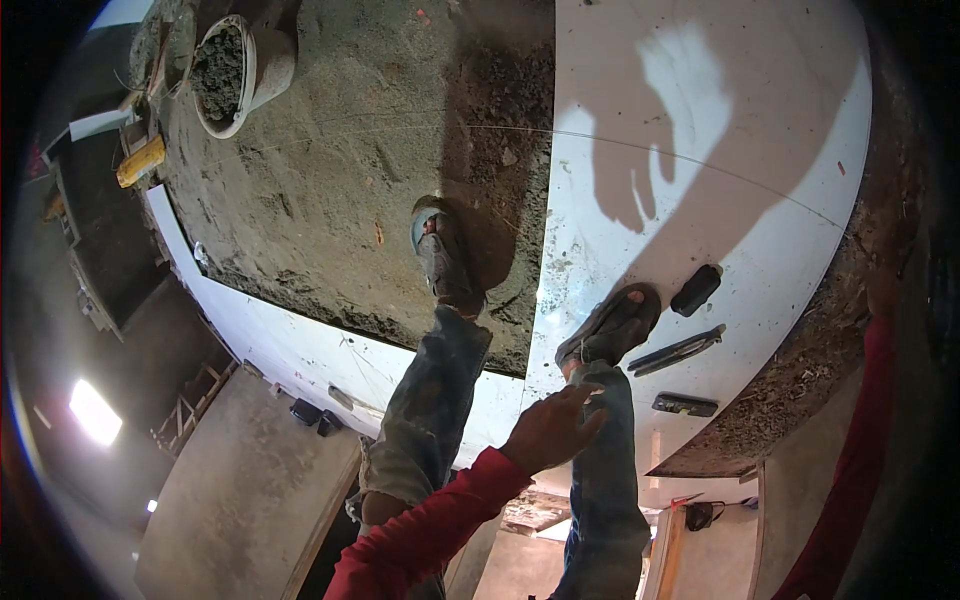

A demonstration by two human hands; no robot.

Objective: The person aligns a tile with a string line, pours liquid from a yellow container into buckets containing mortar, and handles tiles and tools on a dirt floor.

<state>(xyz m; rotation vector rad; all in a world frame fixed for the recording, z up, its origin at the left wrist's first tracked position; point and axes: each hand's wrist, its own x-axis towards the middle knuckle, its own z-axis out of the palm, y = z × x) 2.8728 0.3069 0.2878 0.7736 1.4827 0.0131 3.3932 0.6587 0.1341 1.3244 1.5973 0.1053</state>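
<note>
Left hand [552, 428] on a red-sleeved forearm reaches forward from bottom centre, palm down, fingers loosely together and slightly curled, holding nothing, hovering over the right knee just below the sandalled right foot [612, 325] on the white tile [760, 130]. Right hand [884, 292] sits dark at the right rim, arm raised along the edge; its state can't be told. Black tools [683, 350] lie on the tile beside that foot; left foot [444, 258] stands on the mortar bed [330, 160].

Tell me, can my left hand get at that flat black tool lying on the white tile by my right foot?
Probably yes. The left hand hangs open and empty over the right leg, and the flat black tool lies on bare white tile just beyond it, with nothing between them; you would likely need to bend lower.
</note>
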